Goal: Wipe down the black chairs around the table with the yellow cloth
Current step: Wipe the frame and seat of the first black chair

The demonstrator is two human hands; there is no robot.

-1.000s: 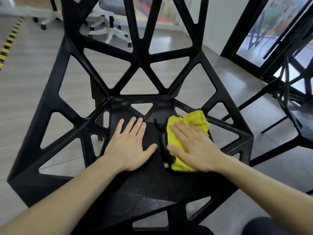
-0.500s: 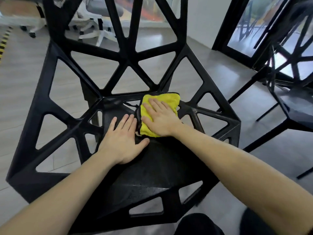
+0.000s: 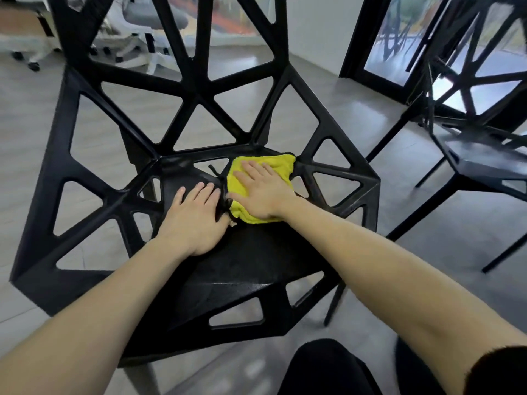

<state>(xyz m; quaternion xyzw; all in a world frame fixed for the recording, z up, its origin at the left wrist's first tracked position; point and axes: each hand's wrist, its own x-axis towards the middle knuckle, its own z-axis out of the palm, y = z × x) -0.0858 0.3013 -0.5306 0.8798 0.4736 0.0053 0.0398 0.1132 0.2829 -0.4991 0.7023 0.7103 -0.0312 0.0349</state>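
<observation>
A black chair (image 3: pixel 245 269) with an open triangular lattice frame fills the middle of the view, its backrest rising away from me. The yellow cloth (image 3: pixel 278 166) lies flat on the rear right part of the seat, where seat meets backrest. My right hand (image 3: pixel 263 193) presses down on the cloth with straight, spread fingers. My left hand (image 3: pixel 196 218) rests flat on the bare seat just left of the cloth, fingers straight, its thumb beside the cloth's edge.
A second black lattice chair (image 3: pixel 482 163) stands to the right on the grey floor. White office chairs (image 3: pixel 137 49) on castors are at the back left. A dark-framed glass door (image 3: pixel 379 47) is at the back right. My dark-clad knee (image 3: pixel 328 369) shows below.
My right hand has slid the cloth from the seat's right middle up to its rear edge by the backrest, then slightly right. My left hand has stayed flat on the seat.
</observation>
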